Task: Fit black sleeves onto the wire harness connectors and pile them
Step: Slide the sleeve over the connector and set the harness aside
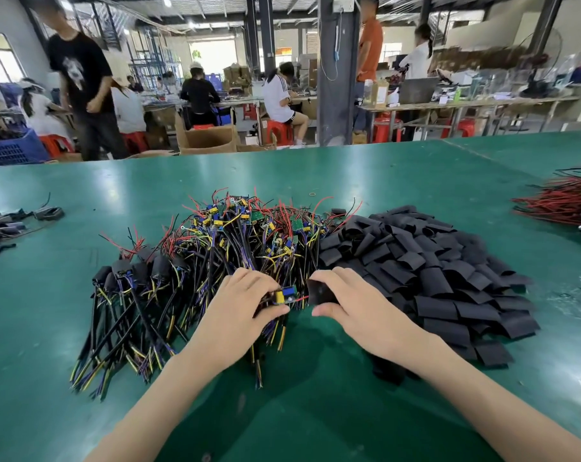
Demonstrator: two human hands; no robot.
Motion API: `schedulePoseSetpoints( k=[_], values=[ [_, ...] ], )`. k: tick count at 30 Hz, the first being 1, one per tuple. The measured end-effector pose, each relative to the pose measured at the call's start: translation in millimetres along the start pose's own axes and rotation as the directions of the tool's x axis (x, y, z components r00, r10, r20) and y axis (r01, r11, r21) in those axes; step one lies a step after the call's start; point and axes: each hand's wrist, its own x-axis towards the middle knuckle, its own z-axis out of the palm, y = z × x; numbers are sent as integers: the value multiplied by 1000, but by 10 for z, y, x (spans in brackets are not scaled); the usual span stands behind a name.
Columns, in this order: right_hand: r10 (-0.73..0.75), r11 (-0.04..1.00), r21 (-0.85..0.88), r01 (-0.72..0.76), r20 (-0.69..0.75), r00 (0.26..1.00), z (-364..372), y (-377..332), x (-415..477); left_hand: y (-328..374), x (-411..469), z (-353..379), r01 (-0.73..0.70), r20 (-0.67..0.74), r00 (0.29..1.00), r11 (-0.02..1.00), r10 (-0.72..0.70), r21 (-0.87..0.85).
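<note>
the left hand is pinching a small connector between thumb and curled fingers, its blue and yellow parts showing. the right hand is gripping a black sleeve between curled fingers and thumb, holding it at 3 o'clock of the connector, just beside it. a thin red wire is running from the connector toward the sleeve's mouth; whether its tip is sitting inside cannot be told.

both hands are hovering over the green table, with the tangle of bare harnesses lying at 12 o'clock of them, green boards and red, yellow and black leads sticking out. the heap of loose sleeves is spreading at 3 o'clock of the right hand, touching the tangle along its 9 o'clock side. the sleeved harnesses are lying at 9 o'clock of the left hand, black caps pointing toward 12 o'clock and wire tails fanning toward 7 o'clock.

well apart, a bundle of red and black wires is lying at the 3 o'clock edge of the view, and some dark scraps are lying at the 9 o'clock edge. beyond the table, at 12 o'clock, people are sitting and standing at other benches.
</note>
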Motion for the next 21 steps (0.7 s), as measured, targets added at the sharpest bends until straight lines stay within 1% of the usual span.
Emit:
schedulePoseSetpoints(
  k=[2,4,7,10,12,17,19,21],
  values=[
    [12,1000,11,-12,-39,999,-13,3,-2,33,-10,-21,69,-22,997,997,-70,-34],
    [-2,1000,-2,2,-73,997,-10,-2,-3,74,-23,-30,88,-30,996,996,-89,-35],
    [-30,999,-48,26,-85,996,1,-41,-7,147,-7,-41,-9,-51,999,999,12,53],
    [-14,1000,-23,11,-119,993,2,-62,-9,174,5,-43,-79,-107,990,989,92,122],
    [2,1000,11,-1,-114,993,2,-64,-12,165,-6,-31,-94,-109,988,986,109,135],
    [-2,994,106,7,-50,999,-14,-46,-3,132,-16,20,-109,-90,988,978,126,179],
    [-3,997,74,6,-47,999,-19,-46,0,142,-12,23,-122,-75,987,974,139,193],
    [-16,1000,8,16,-64,998,-13,-57,-5,156,-11,17,-140,-46,987,969,152,202]
  ],
)
